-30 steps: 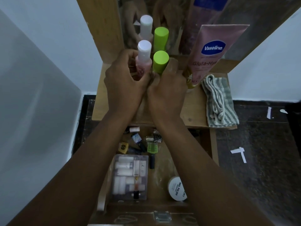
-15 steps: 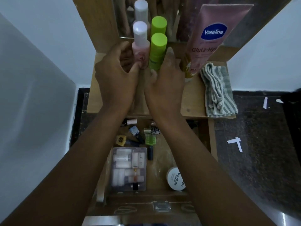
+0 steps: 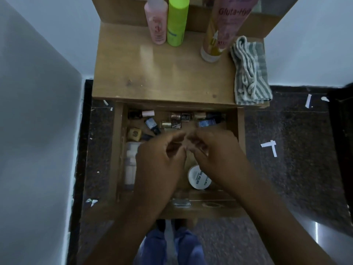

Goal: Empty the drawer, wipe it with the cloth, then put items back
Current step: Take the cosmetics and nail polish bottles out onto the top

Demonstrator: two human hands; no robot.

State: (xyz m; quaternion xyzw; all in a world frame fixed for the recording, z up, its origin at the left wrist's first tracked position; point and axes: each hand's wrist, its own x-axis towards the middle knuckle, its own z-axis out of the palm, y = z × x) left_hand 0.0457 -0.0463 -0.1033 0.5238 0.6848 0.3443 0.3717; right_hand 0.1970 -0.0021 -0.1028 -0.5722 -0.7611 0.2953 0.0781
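The open wooden drawer [image 3: 117, 142] sits below the tabletop and holds several small nail polish bottles [image 3: 175, 120], a round white jar [image 3: 199, 176] and a clear plastic box [image 3: 130, 165] partly hidden under my arm. My left hand [image 3: 160, 153] and my right hand [image 3: 212, 148] hover over the drawer's middle, fingers loosely curled and apart, nothing seen in them. The striped grey cloth [image 3: 250, 73] lies folded on the tabletop's right edge. A pink bottle [image 3: 156, 22] and a green bottle [image 3: 176, 22] stand at the back.
A tall pink Vaseline tube [image 3: 223, 29] stands on the wooden tabletop [image 3: 162, 73] beside the cloth. White walls close in on the left and behind. Dark speckled floor [image 3: 296, 150] with bits of white tape surrounds the unit. My blue-clad legs show below the drawer.
Both hands let go of the pink and green bottles, which stay on the tabletop, and came down toward me over the open drawer. The view tilted downward.
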